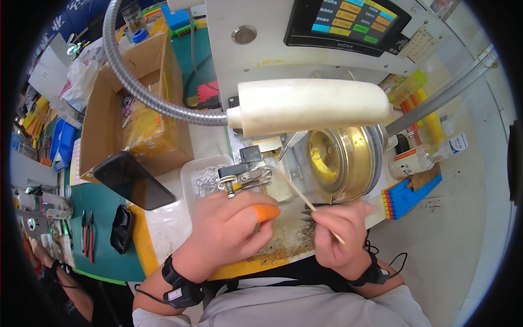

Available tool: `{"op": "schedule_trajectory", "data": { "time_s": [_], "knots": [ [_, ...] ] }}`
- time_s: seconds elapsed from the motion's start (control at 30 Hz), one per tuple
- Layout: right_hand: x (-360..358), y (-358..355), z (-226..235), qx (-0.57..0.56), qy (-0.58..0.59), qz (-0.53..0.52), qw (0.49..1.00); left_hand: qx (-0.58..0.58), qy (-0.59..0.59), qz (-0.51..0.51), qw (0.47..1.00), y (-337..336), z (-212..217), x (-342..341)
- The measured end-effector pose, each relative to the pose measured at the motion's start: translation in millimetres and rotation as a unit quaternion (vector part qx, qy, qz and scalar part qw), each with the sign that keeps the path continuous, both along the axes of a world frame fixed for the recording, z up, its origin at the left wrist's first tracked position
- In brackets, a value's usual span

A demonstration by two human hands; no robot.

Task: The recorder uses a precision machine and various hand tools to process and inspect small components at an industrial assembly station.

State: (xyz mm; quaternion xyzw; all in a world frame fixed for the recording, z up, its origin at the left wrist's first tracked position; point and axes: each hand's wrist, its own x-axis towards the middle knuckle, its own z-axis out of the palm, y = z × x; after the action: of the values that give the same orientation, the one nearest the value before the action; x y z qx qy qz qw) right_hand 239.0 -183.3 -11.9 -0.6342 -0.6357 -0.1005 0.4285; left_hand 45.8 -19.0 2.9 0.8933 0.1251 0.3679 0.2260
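My right hand (340, 234) pinches a thin wooden stick (297, 192), whose far tip reaches toward the metal clamp fixture. Dark pointed tips (308, 213), like those of tweezers, also stick out from its fingers. My left hand (231, 223) is closed just in front of the fixture (253, 175), with an orange finger cot (267, 212) on one finger. Whatever its fingers grip is hidden. A spring-loaded screw (230, 187) stands at the fixture's near side. Right of the fixture is a round brass-coloured wheel or drum (338, 163).
A white lamp-like cylinder (313, 106) on a flexible metal arm hangs over the work. At left are a clear tray of small metal parts (207, 180), a phone (133, 180) and a cardboard box (177, 103). A bottle (409, 162) and blue block (412, 196) stand at right.
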Motion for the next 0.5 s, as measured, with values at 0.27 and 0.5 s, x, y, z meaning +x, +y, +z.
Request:
{"op": "schedule_trajectory", "data": {
  "time_s": [0.27, 0.5],
  "knots": [
    [-9.7, 11.9, -1.1, -0.216, -0.036, 0.003, 0.976, 0.005, 0.005, 0.006, 1.000, 0.3, -1.7, -2.4],
    [56.2, -24.2, -4.8, -0.054, -0.088, -0.112, 0.988, -0.002, -0.017, 0.005, 1.000, 0.2, -0.8, -3.3]
  ]
}}
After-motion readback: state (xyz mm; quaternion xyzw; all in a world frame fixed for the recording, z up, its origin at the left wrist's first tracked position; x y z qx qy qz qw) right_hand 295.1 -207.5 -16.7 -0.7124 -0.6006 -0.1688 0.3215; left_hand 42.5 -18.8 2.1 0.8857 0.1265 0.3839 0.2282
